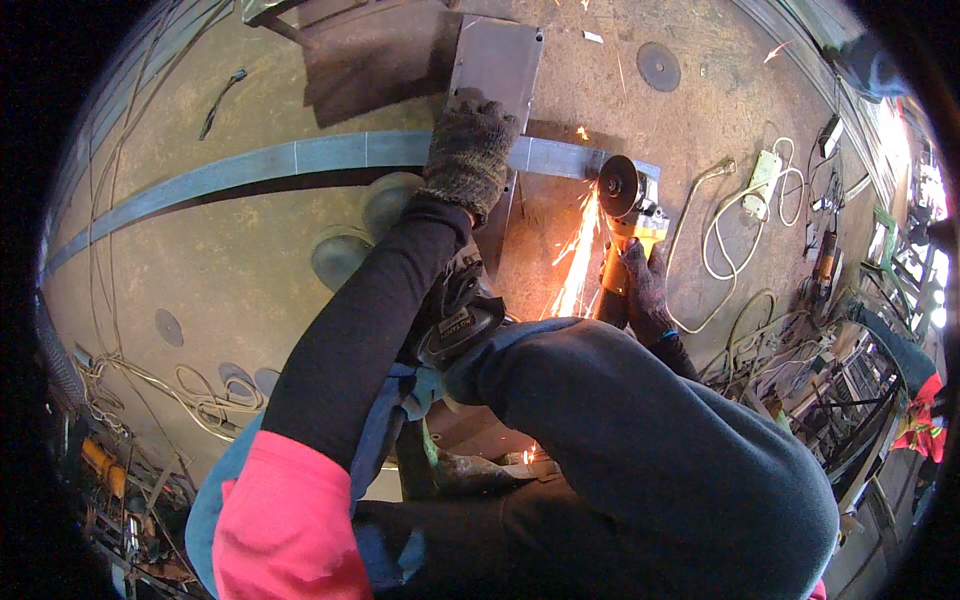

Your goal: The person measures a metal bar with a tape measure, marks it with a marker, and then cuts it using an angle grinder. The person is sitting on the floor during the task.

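Observation:
A long flat steel bar [330,152] runs across the floor from the far left to the right. My gloved left hand [470,150] is closed over it, bent fingers against a grey metal plate [498,65] lying across the bar. In my gloved right hand [648,285] is a yellow angle grinder [637,232]. Its dark disc [619,186] meets the bar near the right end. Bright sparks [578,270] stream from there down toward my legs. The undersides of my right fingers are hidden.
My boot [455,320] stands just below my left hand. Two round metal discs [342,258] lie beside it. A pale cable [718,240] loops around a power strip [762,182] at the right. More cables [190,390] tangle at lower left. A loose disc [658,66] lies beyond the bar.

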`<state>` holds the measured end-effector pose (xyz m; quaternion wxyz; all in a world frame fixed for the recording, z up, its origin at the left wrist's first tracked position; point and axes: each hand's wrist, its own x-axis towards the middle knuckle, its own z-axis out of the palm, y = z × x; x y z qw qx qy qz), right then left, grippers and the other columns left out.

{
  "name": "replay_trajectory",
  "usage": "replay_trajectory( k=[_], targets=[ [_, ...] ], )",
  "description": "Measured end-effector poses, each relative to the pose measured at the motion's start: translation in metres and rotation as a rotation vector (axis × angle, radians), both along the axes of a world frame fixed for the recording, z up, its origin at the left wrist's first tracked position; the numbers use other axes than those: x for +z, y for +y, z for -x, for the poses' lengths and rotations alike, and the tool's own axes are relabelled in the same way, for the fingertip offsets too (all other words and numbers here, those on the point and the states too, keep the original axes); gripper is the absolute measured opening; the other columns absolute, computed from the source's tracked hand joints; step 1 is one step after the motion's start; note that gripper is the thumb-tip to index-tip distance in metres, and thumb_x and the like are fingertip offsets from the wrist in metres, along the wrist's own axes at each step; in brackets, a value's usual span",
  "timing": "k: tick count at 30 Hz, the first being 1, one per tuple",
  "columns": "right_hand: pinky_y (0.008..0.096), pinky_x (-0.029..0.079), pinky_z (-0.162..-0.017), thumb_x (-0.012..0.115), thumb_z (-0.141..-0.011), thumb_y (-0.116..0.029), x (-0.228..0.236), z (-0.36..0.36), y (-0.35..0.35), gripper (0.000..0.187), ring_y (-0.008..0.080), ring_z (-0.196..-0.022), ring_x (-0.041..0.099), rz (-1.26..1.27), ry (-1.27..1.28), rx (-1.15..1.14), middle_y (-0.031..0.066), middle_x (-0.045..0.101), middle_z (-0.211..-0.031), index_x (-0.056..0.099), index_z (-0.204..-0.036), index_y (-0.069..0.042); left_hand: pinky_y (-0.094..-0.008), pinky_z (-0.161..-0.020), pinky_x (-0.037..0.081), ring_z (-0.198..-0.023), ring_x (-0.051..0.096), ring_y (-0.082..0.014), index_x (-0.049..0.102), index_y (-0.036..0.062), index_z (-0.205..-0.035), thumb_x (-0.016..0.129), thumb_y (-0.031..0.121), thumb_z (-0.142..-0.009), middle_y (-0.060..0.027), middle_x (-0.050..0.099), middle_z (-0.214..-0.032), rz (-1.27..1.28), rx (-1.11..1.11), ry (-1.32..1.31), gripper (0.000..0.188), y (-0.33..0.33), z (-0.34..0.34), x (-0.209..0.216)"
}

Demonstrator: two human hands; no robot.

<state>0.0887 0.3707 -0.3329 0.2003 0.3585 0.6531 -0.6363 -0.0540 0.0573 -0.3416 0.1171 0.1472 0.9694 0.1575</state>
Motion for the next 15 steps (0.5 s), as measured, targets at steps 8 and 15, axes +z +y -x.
replay_trajectory(
  k=[8, 15],
  targets=[
    [0.0328, 0.057, -0.075, 0.067, -0.105, -0.039, -0.003, 0.004, -0.001, 0.044, 0.0164, -0.089, 0.067, -0.106, 0.129, 0.073, 0.0058, 0.068, -0.11, 0.059, -0.133, -0.007, -0.0495, -0.099, 0.05, -0.12, 0.058, -0.0342, 0.072, 0.0141, -0.112, 0.083, 0.021, -0.071, -0.0106, 0.065, -0.117, -0.002, 0.006, 0.042, 0.043, 0.0, -0.002, -0.008],
    [0.0288, 0.049, -0.084, 0.071, -0.102, -0.034, -0.012, 0.007, 0.009, 0.042, 0.0132, -0.094, 0.06, 0.019, 0.004, 0.033, 0.0022, 0.066, -0.107, 0.06, -0.131, -0.005, -0.0494, -0.102, 0.05, -0.124, 0.057, -0.0353, 0.073, 0.0134, -0.11, 0.083, 0.019, -0.071, -0.0111, 0.066, -0.119, -0.048, 0.026, 0.001, 0.04, 0.0, 0.001, -0.007]
  ],
)
